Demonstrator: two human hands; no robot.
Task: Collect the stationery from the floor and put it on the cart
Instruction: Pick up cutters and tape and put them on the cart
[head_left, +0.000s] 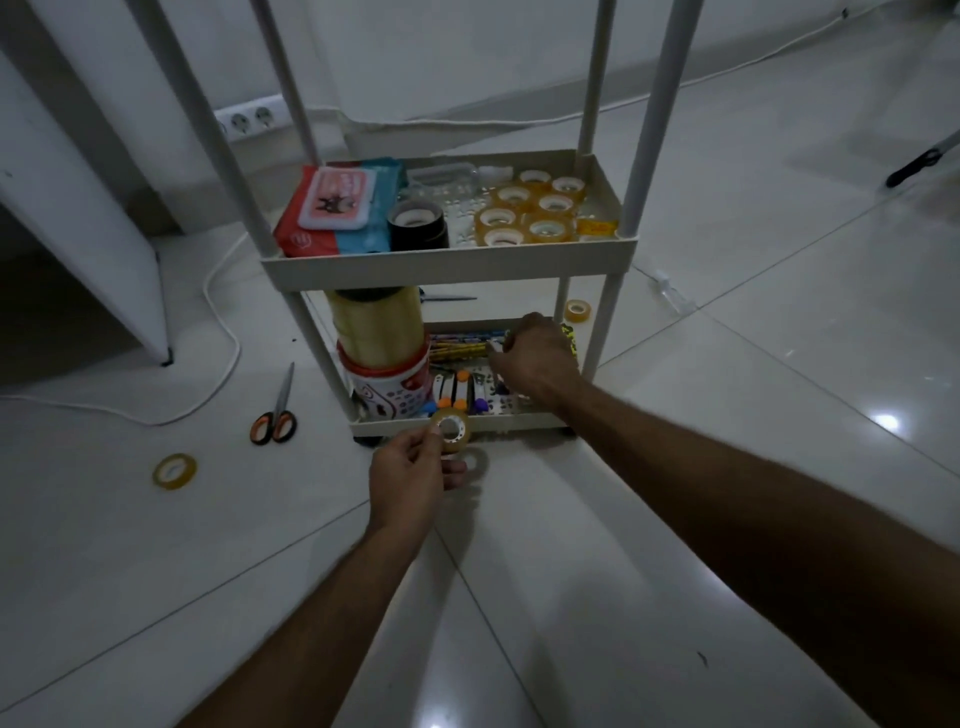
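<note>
Down low, the left hand pinches a small clear tape roll between curled fingers, just before the front edge of the cart bottom shelf. Farther in, the right hand reaches over that shelf, fingers curled round something small and pale I cannot make out. Scissors and a yellow tape roll lie on the floor left of the cart; another roll lies behind its right leg.

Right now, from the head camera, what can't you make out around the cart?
- Right hand: fingertips and whatever they touch on the bottom shelf, hidden by the hand.
- Scissors behind the cart: handles hidden by the middle shelf.
- Top of the cart: cut off by the upper edge.
- Printing on the red-and-blue packet: too small.
</note>
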